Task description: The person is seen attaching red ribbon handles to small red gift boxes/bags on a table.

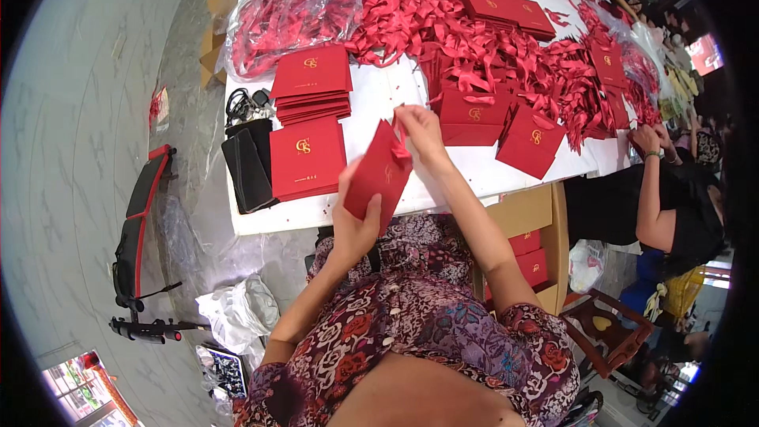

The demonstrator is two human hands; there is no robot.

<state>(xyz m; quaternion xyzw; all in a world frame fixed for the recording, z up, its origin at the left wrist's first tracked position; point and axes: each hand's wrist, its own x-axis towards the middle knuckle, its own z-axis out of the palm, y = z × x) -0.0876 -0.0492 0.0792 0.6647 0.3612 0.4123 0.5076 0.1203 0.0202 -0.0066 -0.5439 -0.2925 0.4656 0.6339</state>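
A small red paper gift bag with a gold emblem is tilted in front of me, near the table's front edge. My left hand is closed round its lower side, thumb across the front. At the bag's top, my right hand pinches a red ribbon attached there. Just left lie a front stack of flat red bags and another stack behind it. Right of my right hand, a row of bags with ribbon handles stands beside a loose, leaning bag.
Heaped red ribbons and a clear plastic sack of ribbons cover the white table's far side. A black pouch and keys lie left. An open cardboard box stands below right; a co-worker's arm is beyond.
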